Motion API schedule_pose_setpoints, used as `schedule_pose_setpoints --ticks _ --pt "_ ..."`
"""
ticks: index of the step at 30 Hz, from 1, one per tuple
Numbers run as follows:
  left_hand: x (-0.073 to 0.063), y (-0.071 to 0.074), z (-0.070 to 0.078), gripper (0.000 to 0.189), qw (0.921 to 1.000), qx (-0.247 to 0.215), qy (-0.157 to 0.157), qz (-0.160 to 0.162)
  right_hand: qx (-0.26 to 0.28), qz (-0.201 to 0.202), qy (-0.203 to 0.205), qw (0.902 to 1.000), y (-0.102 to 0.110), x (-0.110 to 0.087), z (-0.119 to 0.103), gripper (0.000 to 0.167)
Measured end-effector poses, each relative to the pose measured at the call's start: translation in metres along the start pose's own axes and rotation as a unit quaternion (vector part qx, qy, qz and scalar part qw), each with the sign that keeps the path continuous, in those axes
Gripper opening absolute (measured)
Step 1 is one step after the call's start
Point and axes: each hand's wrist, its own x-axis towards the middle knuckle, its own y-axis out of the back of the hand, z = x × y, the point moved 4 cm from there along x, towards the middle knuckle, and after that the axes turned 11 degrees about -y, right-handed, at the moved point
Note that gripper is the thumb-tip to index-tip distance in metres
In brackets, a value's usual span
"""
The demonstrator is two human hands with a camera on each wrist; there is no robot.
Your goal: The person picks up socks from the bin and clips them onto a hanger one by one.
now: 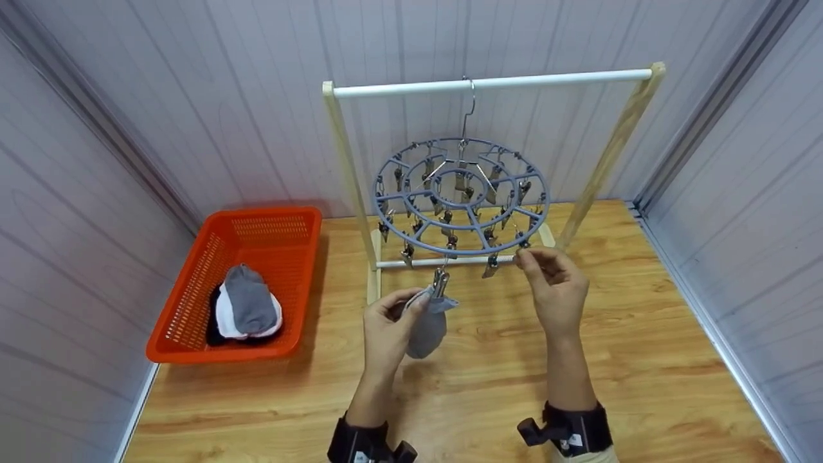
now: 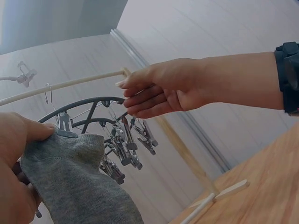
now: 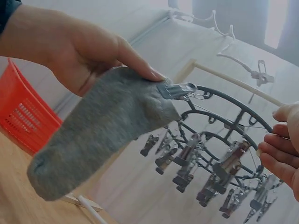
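A grey sock (image 1: 427,331) hangs by its cuff from a metal clip (image 1: 440,283) at the near side of a round grey-blue clip hanger (image 1: 427,243). My left hand (image 1: 389,328) pinches the sock's cuff, its thumb beside the clip in both wrist views. On the hanger's right side, my right hand (image 1: 559,289) has its fingertips close to the rim and a clip. Both wrist views show this hand's thumb and loosely bent fingers (image 2: 147,100) a little apart. Several other metal clips (image 3: 229,163) dangle from the rings.
The hanger hooks over the white bar (image 1: 411,87) of a wooden-legged stand (image 1: 607,154). To the left, an orange basket (image 1: 168,315) holds a grey sock (image 1: 249,299) on top of white and black ones. Ribbed wall panels (image 1: 270,109) surround the wood-look floor (image 1: 643,334).
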Motion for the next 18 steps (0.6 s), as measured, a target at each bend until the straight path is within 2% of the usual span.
schedule_pose_setpoints --ticks 7,10,18 --pt "0.000 0.001 -0.002 0.016 1.0000 -0.007 -0.002 -0.005 -0.051 -0.033 -0.054 0.9967 0.002 0.005 0.007 0.021" --pt "0.000 0.000 -0.002 0.016 0.9999 -0.009 -0.003 -0.005 -0.052 -0.051 -0.073 0.9947 -0.001 0.004 0.010 0.022" --pt "0.000 -0.002 -0.003 0.015 1.0000 -0.003 -0.002 -0.008 -0.045 -0.123 -0.091 0.9872 -0.015 0.001 0.019 0.024"
